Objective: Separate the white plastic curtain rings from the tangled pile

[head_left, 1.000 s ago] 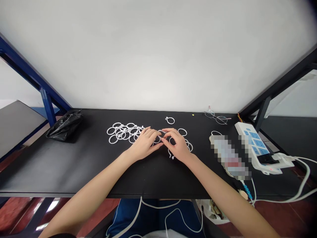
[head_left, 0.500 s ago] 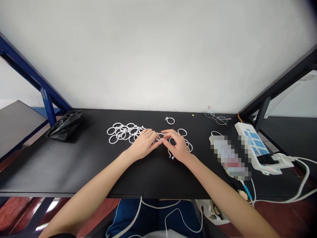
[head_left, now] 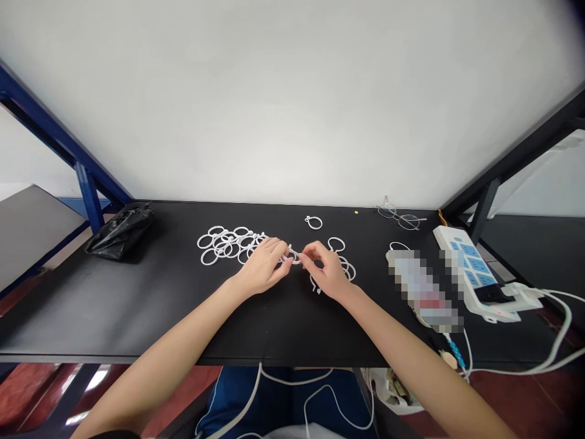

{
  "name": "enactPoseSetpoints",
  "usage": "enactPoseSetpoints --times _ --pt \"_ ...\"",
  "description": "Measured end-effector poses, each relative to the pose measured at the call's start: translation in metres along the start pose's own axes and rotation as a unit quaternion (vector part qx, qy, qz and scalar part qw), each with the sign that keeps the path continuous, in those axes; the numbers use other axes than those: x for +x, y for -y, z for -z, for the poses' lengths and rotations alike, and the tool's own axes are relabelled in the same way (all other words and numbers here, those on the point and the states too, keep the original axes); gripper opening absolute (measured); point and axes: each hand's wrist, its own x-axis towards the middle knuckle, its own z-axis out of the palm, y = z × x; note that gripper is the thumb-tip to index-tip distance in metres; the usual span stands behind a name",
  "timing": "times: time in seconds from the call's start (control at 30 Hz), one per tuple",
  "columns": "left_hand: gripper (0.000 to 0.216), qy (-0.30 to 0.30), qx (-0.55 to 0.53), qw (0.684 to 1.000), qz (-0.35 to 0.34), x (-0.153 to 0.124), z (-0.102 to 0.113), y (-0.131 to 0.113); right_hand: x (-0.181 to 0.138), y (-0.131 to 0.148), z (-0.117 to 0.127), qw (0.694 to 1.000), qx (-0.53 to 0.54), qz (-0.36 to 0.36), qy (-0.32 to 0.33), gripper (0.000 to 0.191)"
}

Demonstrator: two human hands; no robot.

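Note:
My left hand (head_left: 264,266) and my right hand (head_left: 325,269) meet over the middle of the black table (head_left: 159,305). Both pinch one small white plastic ring (head_left: 292,254) between their fingertips. A pile of several white rings (head_left: 226,242) lies just left of my left hand. More loose rings (head_left: 337,244) lie under and beyond my right hand, and a single ring (head_left: 313,222) sits farther back.
A crumpled black plastic bag (head_left: 119,230) lies at the back left. Eyeglasses (head_left: 398,216) rest at the back right. A white and blue power strip (head_left: 475,271) with white cables (head_left: 555,341) sits at the right, next to a blurred-out object (head_left: 423,286).
The fingers of both hands have curled in from lying flatter on the table and now pinch the ring, lifted slightly between them. The hands have stayed in the same place.

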Motion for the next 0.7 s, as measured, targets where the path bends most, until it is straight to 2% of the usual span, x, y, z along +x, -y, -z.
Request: enactPoseSetpoints --times 0.2,0.37,0.53,0.7 --pt "0.027 -0.007 -0.048 0.999 0.011 -0.0005 0.0000 -0.0019 -0.0025 -0.0010 -0.0016 0.999 0.000 -0.022 0.046 0.015" --pt "0.034 0.002 -0.086 0.996 0.023 -0.0026 -0.0030 -0.0036 -0.0048 0.0016 -0.0017 0.997 -0.023 -0.009 0.072 0.029" --pt "0.036 -0.014 -0.131 0.990 0.046 -0.0036 -0.0042 -0.0049 -0.0051 0.0039 -0.0016 0.995 -0.027 0.017 0.099 0.030" --pt "0.036 -0.017 -0.174 0.982 0.068 -0.0031 -0.0035 -0.0064 -0.0051 0.0023 -0.0034 0.995 -0.035 0.032 0.093 0.034"
